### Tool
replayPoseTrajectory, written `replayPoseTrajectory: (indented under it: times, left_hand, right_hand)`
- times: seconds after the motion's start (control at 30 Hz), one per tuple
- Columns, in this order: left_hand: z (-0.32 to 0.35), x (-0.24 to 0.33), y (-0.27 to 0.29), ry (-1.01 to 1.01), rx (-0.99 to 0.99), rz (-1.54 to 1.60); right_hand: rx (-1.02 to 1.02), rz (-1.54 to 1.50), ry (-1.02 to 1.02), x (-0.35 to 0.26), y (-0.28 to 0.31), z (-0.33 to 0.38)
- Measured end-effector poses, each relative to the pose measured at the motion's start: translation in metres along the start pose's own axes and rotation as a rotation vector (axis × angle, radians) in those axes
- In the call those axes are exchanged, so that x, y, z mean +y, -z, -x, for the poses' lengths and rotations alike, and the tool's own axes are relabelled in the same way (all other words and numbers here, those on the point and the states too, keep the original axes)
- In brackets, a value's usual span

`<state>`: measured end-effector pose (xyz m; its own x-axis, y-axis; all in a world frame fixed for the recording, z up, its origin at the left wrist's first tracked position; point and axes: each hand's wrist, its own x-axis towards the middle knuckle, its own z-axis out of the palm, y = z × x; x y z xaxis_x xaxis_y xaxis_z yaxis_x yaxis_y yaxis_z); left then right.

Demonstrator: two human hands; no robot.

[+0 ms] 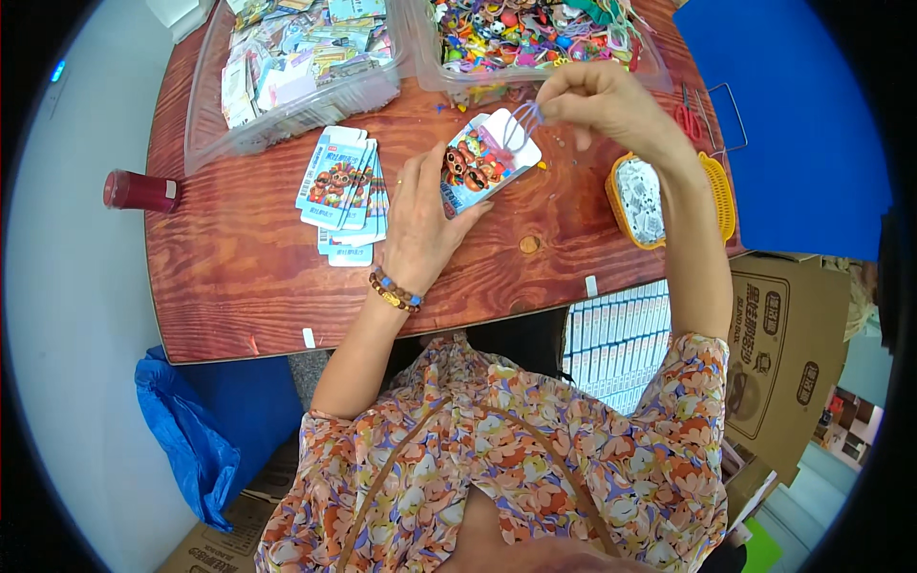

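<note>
My left hand (pixel 418 212) is closed around a small blue and white carton (pixel 478 170) printed with cartoon figures, tilted on the table with its white end flap raised. Over that flap, my right hand (pixel 587 100) pinches a thin lavender looped cord (pixel 519 126); whatever hangs from it, if anything, is hard to make out. Left of my left hand lies a fanned stack of flat cartons (pixel 342 191) in the same print.
Two clear plastic bins stand at the back, one of card packets (pixel 306 72), one of colourful trinkets (pixel 535 38). To the right are a yellow basket (pixel 718 196) and red scissors (pixel 687 118). A dark red jar (pixel 141 191) stands left; a cardboard carton (pixel 788 353) is beside the table.
</note>
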<state>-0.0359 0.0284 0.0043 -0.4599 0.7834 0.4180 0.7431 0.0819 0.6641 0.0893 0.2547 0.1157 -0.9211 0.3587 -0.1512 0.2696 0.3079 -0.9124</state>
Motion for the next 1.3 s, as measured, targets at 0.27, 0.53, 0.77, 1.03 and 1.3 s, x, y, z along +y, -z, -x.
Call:
replayPoseTrajectory:
  times: [0.27, 0.53, 0.77, 1.03, 1.3]
  left_hand:
    - [0.014, 0.019, 0.000, 0.016, -0.083, -0.040]
    - [0.026, 0.022, -0.009, -0.021, -0.098, -0.013]
    - [0.025, 0.039, -0.022, -0.046, -0.155, 0.036]
    - [0.026, 0.045, -0.034, -0.063, -0.200, 0.036]
    - [0.032, 0.061, -0.057, -0.075, -0.306, 0.104]
  right_hand:
    - [0.154, 0.641, 0.105, 0.000, -0.054, 0.032]
    - [0.106, 0.020, -0.088, 0.008, -0.046, 0.064]
    - [-0.024, -0.078, -0.207, 0.024, -0.057, 0.091]
    - [0.272, -0.224, 0.007, 0.040, -0.020, 0.139]
    - [0.695, -0.032, 0.015, 0.076, -0.001, 0.175]
